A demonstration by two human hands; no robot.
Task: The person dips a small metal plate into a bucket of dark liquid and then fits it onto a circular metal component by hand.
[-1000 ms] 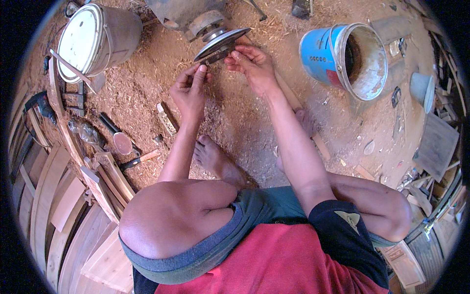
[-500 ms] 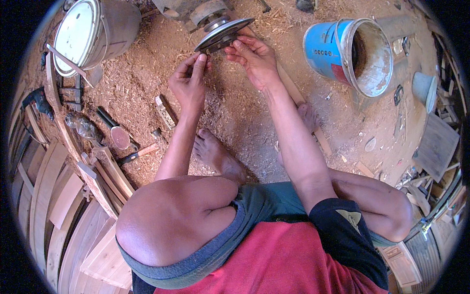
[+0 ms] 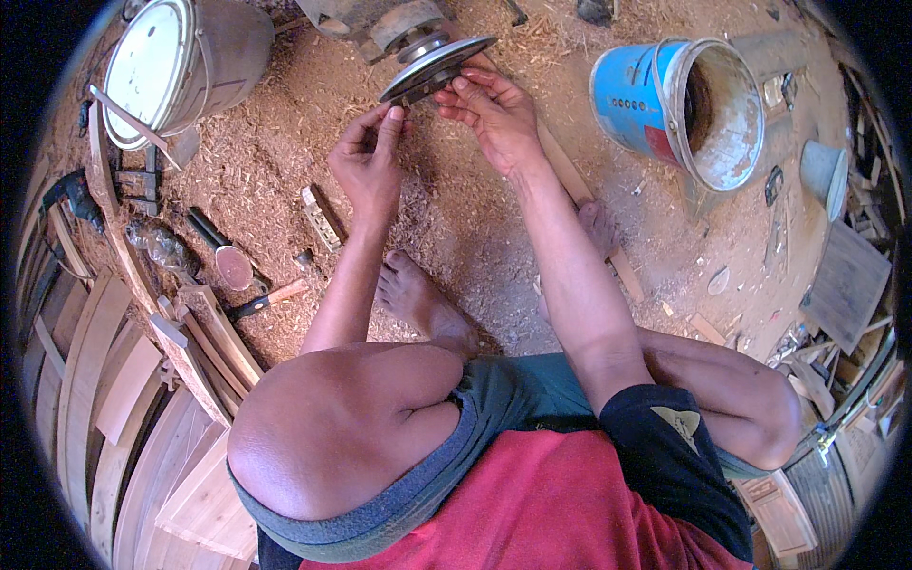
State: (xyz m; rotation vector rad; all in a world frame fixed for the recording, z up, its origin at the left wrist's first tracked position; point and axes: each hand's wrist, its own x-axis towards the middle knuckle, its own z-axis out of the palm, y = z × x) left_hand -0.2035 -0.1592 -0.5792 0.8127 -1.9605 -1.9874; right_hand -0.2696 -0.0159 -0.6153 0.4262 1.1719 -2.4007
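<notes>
A round metal disc is mounted on the spindle of a grey machine at the top of the view, its face tilted toward me. At the disc's lower left edge is my left hand, thumb and fingers pinched together; whatever they hold is too small or hidden to make out. My right hand has its bent fingers and thumb on the disc's right side, over the dark raised hub. Part of the hub is behind these fingers.
Wood shavings cover the ground around my bare feet. A white-lidded bucket stands far left, and a blue bucket lies tipped at right. A hammer, a sanding disc tool and curved boards lie at left.
Almost nothing differs. The left hand has shifted very slightly to the right at the disc's edge; the right hand stays on the disc.
</notes>
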